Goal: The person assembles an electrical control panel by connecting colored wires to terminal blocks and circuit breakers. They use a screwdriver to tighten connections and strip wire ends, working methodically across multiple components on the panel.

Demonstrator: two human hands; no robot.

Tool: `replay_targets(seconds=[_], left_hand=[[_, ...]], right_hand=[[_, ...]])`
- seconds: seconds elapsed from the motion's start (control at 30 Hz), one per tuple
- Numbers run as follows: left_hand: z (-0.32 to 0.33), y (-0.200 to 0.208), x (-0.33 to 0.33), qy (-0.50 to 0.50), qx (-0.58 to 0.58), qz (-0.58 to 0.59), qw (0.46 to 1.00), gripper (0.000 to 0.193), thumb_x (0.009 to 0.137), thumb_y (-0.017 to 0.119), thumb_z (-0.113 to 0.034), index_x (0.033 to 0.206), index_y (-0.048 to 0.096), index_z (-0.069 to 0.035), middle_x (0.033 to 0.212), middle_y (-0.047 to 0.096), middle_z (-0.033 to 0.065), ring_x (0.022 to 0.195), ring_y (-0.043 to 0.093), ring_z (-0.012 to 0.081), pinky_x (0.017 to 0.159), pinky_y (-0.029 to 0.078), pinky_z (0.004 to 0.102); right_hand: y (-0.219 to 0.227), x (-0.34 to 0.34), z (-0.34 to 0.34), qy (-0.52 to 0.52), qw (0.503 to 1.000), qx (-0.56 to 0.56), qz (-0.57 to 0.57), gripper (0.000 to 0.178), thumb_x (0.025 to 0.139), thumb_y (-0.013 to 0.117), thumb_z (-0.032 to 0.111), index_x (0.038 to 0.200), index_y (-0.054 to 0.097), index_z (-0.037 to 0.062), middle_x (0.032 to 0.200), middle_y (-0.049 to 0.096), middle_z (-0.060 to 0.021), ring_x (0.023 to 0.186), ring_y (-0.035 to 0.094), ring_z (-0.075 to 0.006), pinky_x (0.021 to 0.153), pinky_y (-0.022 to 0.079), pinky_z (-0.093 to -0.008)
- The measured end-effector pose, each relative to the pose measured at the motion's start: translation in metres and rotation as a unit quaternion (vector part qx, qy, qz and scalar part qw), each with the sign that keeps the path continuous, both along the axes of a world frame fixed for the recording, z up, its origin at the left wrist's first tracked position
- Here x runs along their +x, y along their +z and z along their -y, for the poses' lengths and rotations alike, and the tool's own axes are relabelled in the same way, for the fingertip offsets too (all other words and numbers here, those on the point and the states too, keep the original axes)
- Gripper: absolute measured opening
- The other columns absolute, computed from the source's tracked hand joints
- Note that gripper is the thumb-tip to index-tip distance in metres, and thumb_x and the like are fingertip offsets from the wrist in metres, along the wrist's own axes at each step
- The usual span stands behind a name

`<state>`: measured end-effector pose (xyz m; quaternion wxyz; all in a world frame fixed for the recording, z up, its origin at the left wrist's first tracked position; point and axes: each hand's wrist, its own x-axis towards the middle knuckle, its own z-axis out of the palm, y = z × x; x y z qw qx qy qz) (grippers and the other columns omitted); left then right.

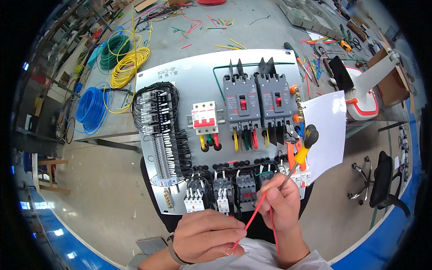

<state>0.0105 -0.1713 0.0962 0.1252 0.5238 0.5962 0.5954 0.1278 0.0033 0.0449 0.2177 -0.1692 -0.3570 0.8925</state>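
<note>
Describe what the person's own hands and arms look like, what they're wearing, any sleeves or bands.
Both hands are bare, with no gloves. The left hand has a thin dark band around its wrist, and the forearm behind it is uncovered. The right hand shows no band or watch; its forearm is also bare down to the lower edge of the view. No rings are visible. A white garment lies below the hands.
</note>
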Motion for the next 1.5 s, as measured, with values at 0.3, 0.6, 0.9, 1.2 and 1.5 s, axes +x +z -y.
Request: replay_targets(seconds=[0.3, 0.6, 0.9, 1.2, 1.5], left_hand=[[-0.009, -0.007, -0.003, -0.02, -0.004, -0.021, 1.0, 0.053, 0.094, 0.076, -0.05, 0.11, 0.076, 0.0, 0.102, 0.078, 0.0168, 0.078, 0.076, 0.0267, 0.063, 0.058, 0.034], [-0.008, -0.005, 0.002, -0.029, -0.006, 0.007, 1.0, 0.056, 0.091, 0.078, -0.045, 0.115, 0.075, 0.005, 0.112, 0.078, 0.0216, 0.08, 0.076, 0.0295, 0.064, 0.06, 0.0331], [-0.02, -0.001, 0.009, -0.028, -0.003, 0.05, 0.998, 0.052, 0.093, 0.078, -0.041, 0.116, 0.074, 0.006, 0.113, 0.077, 0.0242, 0.087, 0.079, 0.0308, 0.067, 0.061, 0.0347], [-0.007, 0.01, 0.001, 0.11, 0.033, 0.034, 0.993, 0.04, 0.096, 0.077, -0.037, 0.103, 0.078, 0.001, 0.098, 0.073, 0.0165, 0.085, 0.074, 0.0285, 0.072, 0.059, 0.0358], [0.009, -0.004, -0.025, 0.083, 0.065, 0.1, 0.989, 0.019, 0.105, 0.061, -0.016, 0.093, 0.064, -0.001, 0.086, 0.066, 0.0113, 0.08, 0.068, 0.0264, 0.076, 0.058, 0.0414]], right_hand=[[0.007, -0.002, 0.005, 0.001, 1.0, 0.019, 0.011, 0.015, 0.101, 0.073, 0.011, 0.102, 0.068, -0.0024, 0.072, 0.063, -0.0053, 0.057, 0.053, -0.0092, 0.049, 0.038, -0.0242], [0.003, 0.008, -0.006, 0.07, 0.997, 0.037, -0.026, 0.018, 0.103, 0.07, 0.008, 0.115, 0.068, -0.0049, 0.089, 0.071, -0.0073, 0.077, 0.066, -0.0097, 0.07, 0.052, -0.0243], [0.006, 0.024, -0.018, 0.09, 0.996, 0.014, 0.0, 0.022, 0.104, 0.066, 0.01, 0.12, 0.066, -0.0046, 0.095, 0.072, -0.0074, 0.076, 0.063, -0.0074, 0.066, 0.049, -0.0236], [0.006, 0.029, -0.032, 0.011, 0.999, 0.045, 0.026, 0.043, 0.104, 0.048, 0.024, 0.128, 0.06, -0.0103, 0.089, 0.069, -0.0157, 0.059, 0.041, -0.0082, 0.052, 0.036, -0.0247], [0.027, 0.007, -0.042, -0.044, 0.993, 0.107, -0.018, 0.031, 0.115, 0.043, 0.028, 0.128, 0.052, 0.0006, 0.076, 0.058, -0.0124, 0.058, 0.044, -0.0109, 0.051, 0.039, -0.0273]])
